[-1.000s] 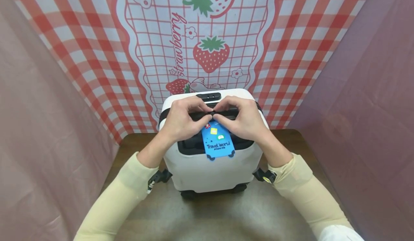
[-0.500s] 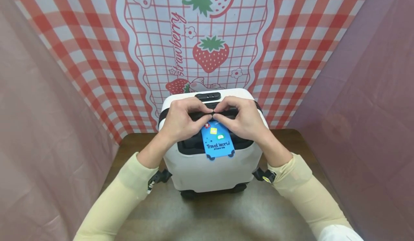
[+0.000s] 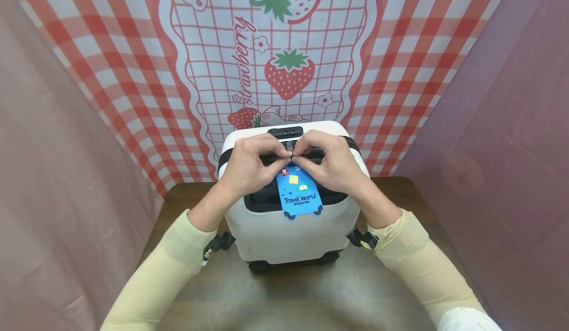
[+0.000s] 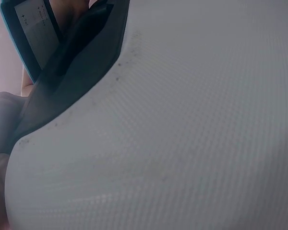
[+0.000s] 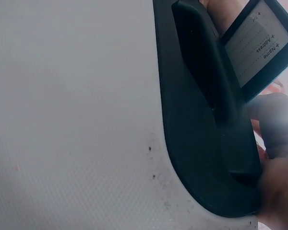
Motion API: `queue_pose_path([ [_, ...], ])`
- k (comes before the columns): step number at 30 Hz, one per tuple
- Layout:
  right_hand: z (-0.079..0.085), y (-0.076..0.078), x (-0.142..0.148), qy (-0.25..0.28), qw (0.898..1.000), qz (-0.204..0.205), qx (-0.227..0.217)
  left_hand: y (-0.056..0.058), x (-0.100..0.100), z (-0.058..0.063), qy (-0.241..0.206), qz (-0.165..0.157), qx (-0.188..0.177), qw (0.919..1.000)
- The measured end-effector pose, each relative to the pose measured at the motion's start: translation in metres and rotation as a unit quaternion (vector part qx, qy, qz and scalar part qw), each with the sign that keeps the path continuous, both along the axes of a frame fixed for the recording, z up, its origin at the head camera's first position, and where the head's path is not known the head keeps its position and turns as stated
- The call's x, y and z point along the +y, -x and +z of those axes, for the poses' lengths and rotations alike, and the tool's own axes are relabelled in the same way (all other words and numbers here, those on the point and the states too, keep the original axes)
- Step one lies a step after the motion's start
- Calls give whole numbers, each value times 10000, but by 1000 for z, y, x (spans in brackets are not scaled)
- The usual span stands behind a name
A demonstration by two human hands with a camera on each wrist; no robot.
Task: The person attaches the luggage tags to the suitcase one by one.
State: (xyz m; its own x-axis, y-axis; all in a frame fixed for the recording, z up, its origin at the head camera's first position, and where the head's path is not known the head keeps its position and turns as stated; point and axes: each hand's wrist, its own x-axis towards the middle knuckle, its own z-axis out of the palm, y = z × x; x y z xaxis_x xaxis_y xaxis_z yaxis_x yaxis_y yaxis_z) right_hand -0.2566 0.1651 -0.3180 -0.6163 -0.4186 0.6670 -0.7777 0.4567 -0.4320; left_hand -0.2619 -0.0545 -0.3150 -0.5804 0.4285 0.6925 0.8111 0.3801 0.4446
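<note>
A white suitcase stands upright with its black carry handle on the near upper side. A blue luggage tag printed "Travel World" hangs over the handle's recess. My left hand and right hand meet above the tag, thumbs and forefingers pinching its strap at the handle. The fingertips cover most of the strap. In the right wrist view, the tag's back shows a white card with name and address lines. The left wrist view catches the same card at its upper left.
The suitcase rests on a brown wooden table. A black combination lock sits on its top, and a black band runs round it. Behind hangs a strawberry-print cloth; pink curtains close off both sides.
My right hand has shifted slightly up and left, and a bit of strap now shows above the fingertips. The left hand, tag and suitcase stay nearly where they were.
</note>
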Motion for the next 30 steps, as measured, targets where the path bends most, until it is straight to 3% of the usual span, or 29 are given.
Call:
queue_pose_path([
  [3,3,0,1,-118,9999,35,51,-1,1,1,27,-33,92,9999],
  [5,6,1,4,-166,9996,94,-194,-2,2,1,77,-40,146,9999],
  [8,15,4,7,-60,9939,99,-1101,-3,4,1,147,-33,198,9997],
  [11,25,9,7,27,9770,-56,-2134,-3,5,0,131,8,230,9996],
  [15,31,14,3,-130,9588,-270,-2824,-2,7,-3,54,65,260,9996],
  [18,32,15,2,-109,9552,-260,-2946,-3,8,-3,77,113,299,9995],
  [30,30,15,-1,156,9570,-140,-2894,-4,10,2,415,315,310,9982],
])
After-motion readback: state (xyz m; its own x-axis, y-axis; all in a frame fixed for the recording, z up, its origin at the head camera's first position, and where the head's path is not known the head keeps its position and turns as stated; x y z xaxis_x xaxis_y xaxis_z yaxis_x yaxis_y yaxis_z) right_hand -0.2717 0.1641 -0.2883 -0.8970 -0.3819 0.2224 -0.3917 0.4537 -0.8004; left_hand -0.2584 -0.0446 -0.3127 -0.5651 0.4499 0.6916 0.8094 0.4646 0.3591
